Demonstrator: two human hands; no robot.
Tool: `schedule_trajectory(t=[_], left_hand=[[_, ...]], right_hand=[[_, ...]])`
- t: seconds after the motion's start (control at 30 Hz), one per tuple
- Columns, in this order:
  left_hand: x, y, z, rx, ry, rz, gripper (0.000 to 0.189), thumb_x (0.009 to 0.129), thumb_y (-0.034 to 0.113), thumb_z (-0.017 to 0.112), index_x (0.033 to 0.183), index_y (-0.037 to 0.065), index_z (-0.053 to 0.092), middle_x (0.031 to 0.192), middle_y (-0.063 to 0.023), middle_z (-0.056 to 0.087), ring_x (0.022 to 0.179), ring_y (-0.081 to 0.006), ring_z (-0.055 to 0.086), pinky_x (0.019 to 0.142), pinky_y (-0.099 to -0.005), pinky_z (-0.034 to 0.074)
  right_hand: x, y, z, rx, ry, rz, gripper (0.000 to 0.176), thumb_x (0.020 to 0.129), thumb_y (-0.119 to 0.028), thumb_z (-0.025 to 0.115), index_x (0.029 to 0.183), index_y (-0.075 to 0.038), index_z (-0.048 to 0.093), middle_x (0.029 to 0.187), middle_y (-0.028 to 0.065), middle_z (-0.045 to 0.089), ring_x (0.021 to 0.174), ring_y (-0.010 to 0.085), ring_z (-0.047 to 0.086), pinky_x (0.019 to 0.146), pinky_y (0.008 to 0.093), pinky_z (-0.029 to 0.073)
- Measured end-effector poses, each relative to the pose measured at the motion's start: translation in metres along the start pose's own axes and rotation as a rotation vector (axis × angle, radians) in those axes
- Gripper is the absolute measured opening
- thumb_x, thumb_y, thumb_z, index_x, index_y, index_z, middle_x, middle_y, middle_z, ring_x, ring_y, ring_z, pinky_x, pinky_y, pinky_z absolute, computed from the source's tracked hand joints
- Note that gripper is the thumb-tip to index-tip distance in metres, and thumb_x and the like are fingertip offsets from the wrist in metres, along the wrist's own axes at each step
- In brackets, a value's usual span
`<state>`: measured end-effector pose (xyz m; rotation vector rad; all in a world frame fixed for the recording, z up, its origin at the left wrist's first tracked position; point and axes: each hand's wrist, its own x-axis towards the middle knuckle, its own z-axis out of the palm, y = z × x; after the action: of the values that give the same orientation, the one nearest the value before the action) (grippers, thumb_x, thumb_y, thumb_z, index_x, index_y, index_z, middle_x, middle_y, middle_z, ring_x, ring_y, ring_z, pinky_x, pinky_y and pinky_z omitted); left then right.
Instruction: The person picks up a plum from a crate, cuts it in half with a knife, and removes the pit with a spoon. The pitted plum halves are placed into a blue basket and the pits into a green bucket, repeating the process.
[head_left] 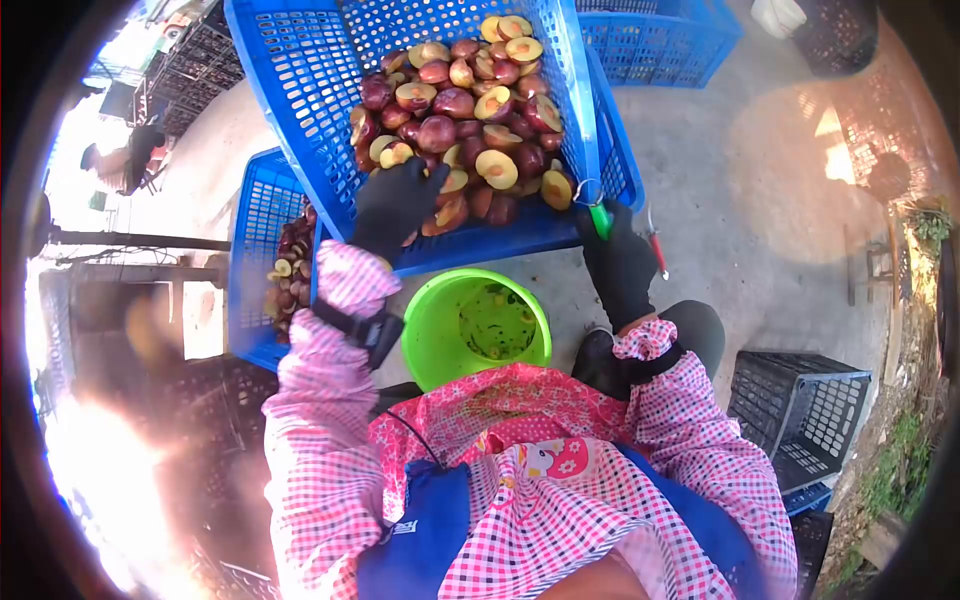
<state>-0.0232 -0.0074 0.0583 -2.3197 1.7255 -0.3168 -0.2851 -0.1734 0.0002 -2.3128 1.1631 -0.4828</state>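
My left hand (400,205), in a dark glove, reaches over the near left corner of a blue crate (300,75) of plums. Its fingers are curled among the fruit, and a reddish piece of plum shows beneath the palm. Many plums (455,103) in the crate are halved, with yellow flesh showing. My right hand (618,265), also gloved, is closed round a green-handled tool (600,220) with a thin metal loop at its head, by the crate's near right corner. A red-handled tool (658,252) shows just beside that hand. Between my arms stands a lime-green bucket (425,335) with dark scraps inside.
Left of the main crate, a lower blue crate (262,200) holds more plums. Another blue crate (660,45) stands behind at the right. Black crates (800,395) sit on the concrete floor at lower right. A person (125,160) is at the far left.
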Motion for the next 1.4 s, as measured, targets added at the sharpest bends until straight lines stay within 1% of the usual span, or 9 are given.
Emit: schedule_trajectory(t=[0.1, 0.3, 0.43, 0.53, 0.7, 0.87, 1.03, 1.1, 1.4], left_hand=[[0.006, 0.033, 0.025, -0.489, 0.005, -0.481, 0.054, 0.087, 0.046, 0.059, 0.115, 0.001, 0.055, 0.080, -0.0194, 0.067, 0.072, -0.0380, 0.065, 0.062, -0.0487, 0.051], [-0.025, 0.051, 0.030, -0.692, 0.266, -0.422, 0.051, 0.082, 0.031, 0.068, 0.119, -0.001, 0.054, 0.102, -0.0223, 0.065, 0.088, -0.0340, 0.066, 0.072, -0.0414, 0.054], [-0.086, 0.095, -0.039, -2.118, 0.350, -0.886, 0.030, 0.092, 0.021, 0.064, 0.115, 0.002, 0.057, 0.097, -0.0095, 0.065, 0.076, -0.0164, 0.064, 0.068, -0.0279, 0.054], [-0.140, 0.106, -0.026, -2.210, 0.314, -0.913, 0.032, 0.097, 0.036, 0.056, 0.111, 0.007, 0.058, 0.095, -0.0065, 0.065, 0.060, -0.0111, 0.053, 0.054, -0.0229, 0.043], [-0.177, 0.129, -0.018, -2.475, 0.332, -1.026, 0.039, 0.100, 0.043, 0.044, 0.117, 0.010, 0.054, 0.101, -0.0106, 0.065, 0.065, -0.0144, 0.055, 0.054, -0.0248, 0.043], [-0.182, 0.152, -0.004, -2.752, 0.217, -0.836, 0.049, 0.100, 0.043, 0.044, 0.134, 0.008, 0.044, 0.127, -0.0208, 0.056, 0.097, -0.0285, 0.065, 0.081, -0.0434, 0.056], [-0.176, 0.178, 0.000, -2.750, 0.229, -0.823, 0.045, 0.101, 0.042, 0.046, 0.135, 0.013, 0.047, 0.123, -0.0096, 0.059, 0.101, -0.0221, 0.063, 0.082, -0.0389, 0.054], [-0.165, 0.187, -0.008, -2.568, 0.313, -0.894, 0.040, 0.101, 0.039, 0.047, 0.134, 0.016, 0.050, 0.118, -0.0042, 0.060, 0.103, -0.0174, 0.061, 0.082, -0.0364, 0.053], [-0.152, 0.203, -0.034, -2.431, 0.413, -0.741, 0.050, 0.103, 0.044, 0.040, 0.129, 0.003, 0.051, 0.111, -0.0048, 0.060, 0.101, -0.0140, 0.058, 0.091, -0.0297, 0.047]], right_hand=[[-0.014, -0.001, -0.014, 0.132, 0.140, -0.065, 0.048, 0.088, -0.048, 0.063, 0.121, -0.015, 0.052, 0.065, 0.0141, 0.065, 0.059, 0.0351, 0.065, 0.051, 0.0455, 0.047], [-0.055, -0.006, -0.008, 0.582, -0.153, -0.046, 0.046, 0.091, -0.042, 0.064, 0.124, -0.012, 0.051, 0.067, 0.0152, 0.064, 0.058, 0.0358, 0.064, 0.052, 0.0441, 0.046], [-0.098, -0.023, -0.009, 0.625, -0.313, -0.191, 0.043, 0.090, -0.042, 0.063, 0.116, -0.009, 0.054, 0.079, 0.0183, 0.067, 0.070, 0.0374, 0.067, 0.058, 0.0477, 0.049], [-0.117, -0.010, 0.018, -0.022, -0.438, -0.175, 0.052, 0.084, -0.056, 0.060, 0.106, -0.009, 0.057, 0.083, 0.0170, 0.068, 0.076, 0.0361, 0.067, 0.063, 0.0494, 0.051], [-0.108, 0.034, 0.070, -0.218, -0.506, -0.227, 0.047, 0.082, -0.050, 0.061, 0.100, -0.007, 0.061, 0.082, 0.0139, 0.069, 0.075, 0.0336, 0.069, 0.063, 0.0496, 0.051], [-0.093, 0.052, 0.057, -0.331, -0.261, -0.177, 0.042, 0.086, -0.050, 0.057, 0.099, -0.009, 0.061, 0.070, 0.0150, 0.067, 0.068, 0.0339, 0.068, 0.059, 0.0493, 0.051], [-0.118, -0.008, -0.022, -0.080, -0.146, -0.213, 0.040, 0.095, -0.048, 0.050, 0.096, -0.009, 0.059, 0.065, 0.0169, 0.064, 0.059, 0.0364, 0.064, 0.053, 0.0476, 0.049], [-0.131, -0.022, -0.039, 0.489, -0.402, -0.350, 0.035, 0.094, -0.042, 0.055, 0.099, -0.008, 0.060, 0.066, 0.0187, 0.063, 0.060, 0.0389, 0.063, 0.054, 0.0489, 0.048], [-0.145, -0.036, -0.033, 0.335, -0.512, -0.446, 0.034, 0.093, -0.037, 0.058, 0.093, -0.003, 0.060, 0.060, 0.0192, 0.059, 0.056, 0.0398, 0.061, 0.052, 0.0506, 0.046]])
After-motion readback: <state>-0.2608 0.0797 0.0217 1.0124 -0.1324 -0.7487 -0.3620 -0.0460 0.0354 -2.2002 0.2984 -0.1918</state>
